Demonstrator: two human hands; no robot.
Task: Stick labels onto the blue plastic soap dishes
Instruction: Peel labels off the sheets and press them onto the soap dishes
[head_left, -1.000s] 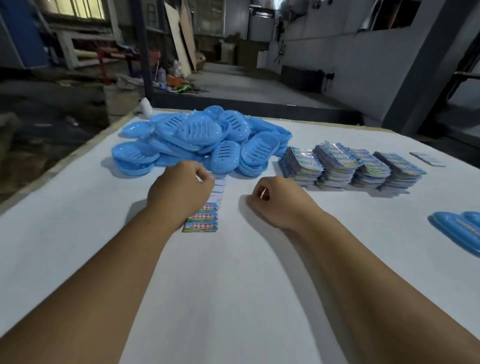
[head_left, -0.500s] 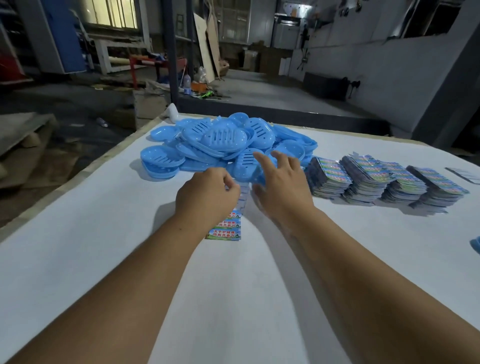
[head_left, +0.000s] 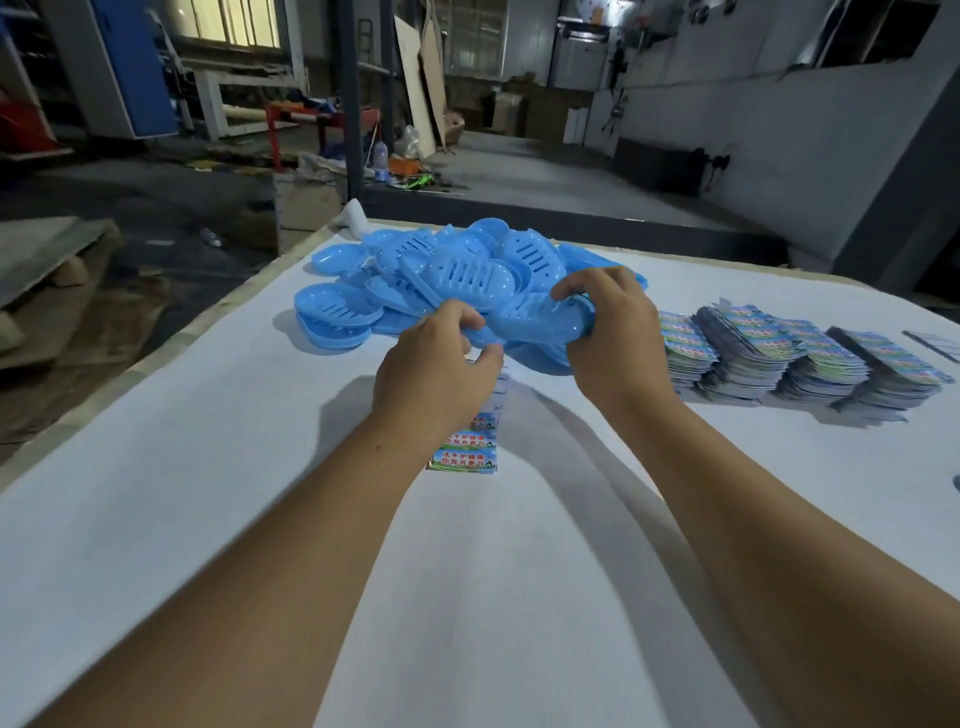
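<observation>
A heap of blue plastic soap dishes (head_left: 415, 280) lies at the far side of the white table (head_left: 208, 493). I hold one blue soap dish (head_left: 535, 319) just above the heap's near edge. My right hand (head_left: 613, 332) grips its right end, fingers curled over the top. My left hand (head_left: 436, 364) pinches its left end between thumb and fingers. A strip of colourful labels (head_left: 465, 449) lies on the table under my left wrist, partly hidden by it.
Several stacks of label sheets (head_left: 795, 353) stand in a row to the right of the heap. A thin strip (head_left: 930, 345) lies at the far right. The table's left edge (head_left: 156, 358) drops to a cluttered workshop floor.
My right hand reached forward, opened, and took a dish from the heap. My left hand rose off the label strip and joined it on the dish. The camera tilted forward.
</observation>
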